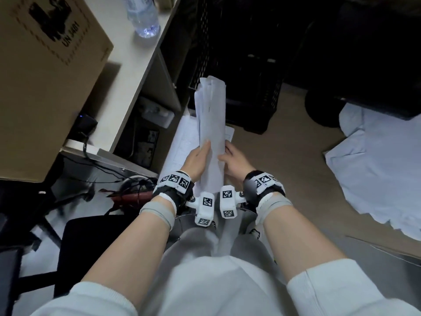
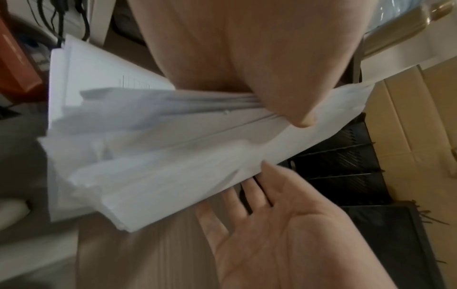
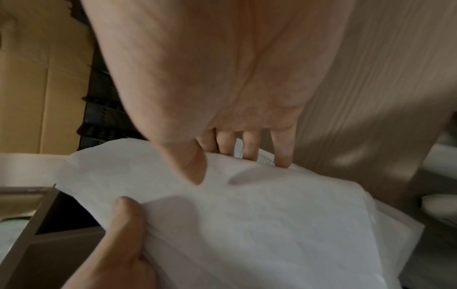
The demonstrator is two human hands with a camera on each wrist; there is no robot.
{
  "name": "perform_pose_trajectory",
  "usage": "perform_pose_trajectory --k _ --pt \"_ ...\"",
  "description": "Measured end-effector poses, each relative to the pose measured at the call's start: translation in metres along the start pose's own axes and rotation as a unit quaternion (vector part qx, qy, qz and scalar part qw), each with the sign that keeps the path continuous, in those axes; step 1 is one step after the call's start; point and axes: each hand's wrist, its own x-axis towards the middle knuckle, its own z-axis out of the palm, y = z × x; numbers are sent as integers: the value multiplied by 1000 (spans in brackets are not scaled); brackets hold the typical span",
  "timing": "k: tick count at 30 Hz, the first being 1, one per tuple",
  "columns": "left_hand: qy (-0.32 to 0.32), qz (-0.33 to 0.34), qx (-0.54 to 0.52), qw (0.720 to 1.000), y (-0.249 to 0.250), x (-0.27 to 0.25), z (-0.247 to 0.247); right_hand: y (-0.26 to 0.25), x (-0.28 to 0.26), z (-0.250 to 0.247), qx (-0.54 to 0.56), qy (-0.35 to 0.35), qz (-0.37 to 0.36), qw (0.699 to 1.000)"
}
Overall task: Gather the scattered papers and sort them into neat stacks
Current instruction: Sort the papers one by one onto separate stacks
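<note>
Papers form a loose bundle held upright in front of the person, above the wood-look floor. From the head view, the left hand grips the bundle's lower left edge, thumb laid flat on its face. The right hand sits on the bundle's right edge with fingers curled round behind it. More loose sheets lie on the floor just behind and left of the bundle. A black plastic crate stands beyond the bundle, a white desk lies to its left carrying a cardboard box and a water bottle, and pale blue cloth lies well to its right.

Left wrist view: the left hand clamps the bundle, its thumb pressed onto the fanned, uneven sheet edges. The right hand shows as an open palm just below the bundle, fingers straight and slightly apart, their tips at the bundle's underside. The crate lies beyond it.

Right wrist view: the right hand has its thumb on the bundle's top sheet and its four fingers, slightly apart, reaching over the far edge. The left hand's thumb presses the near corner of the bundle.
</note>
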Motion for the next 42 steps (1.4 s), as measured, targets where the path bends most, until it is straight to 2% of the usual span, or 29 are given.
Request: perform_pose_trajectory --k 7,11,15,19,20,24,30,33,42 --pt "-26 -79 -147 986 2 -6 24 7 -24 -20 -17 -34 -8 999" --pt "-29 -80 -130 988 0 -6 26 8 -31 -23 -50 -15 -27 998" --pt "-56 -22 -58 997 -4 -6 24 6 -35 -25 -63 -13 -19 998" --pt "-20 0 -44 999 -10 -4 15 7 -32 -29 -3 93 101 991" --pt "-9 1 -38 999 -12 -3 12 7 -33 -33 -11 121 113 986" --pt "15 8 -24 1000 -19 4 5 11 -46 -49 -85 236 70 966" --pt "13 13 -22 1000 -22 3 7 16 -49 -56 -140 267 60 952" --pt "22 9 -21 999 -25 4 6 18 -49 -57 -134 289 67 945" --pt "55 -5 -26 998 -33 12 1 25 -52 -67 -153 350 138 914"
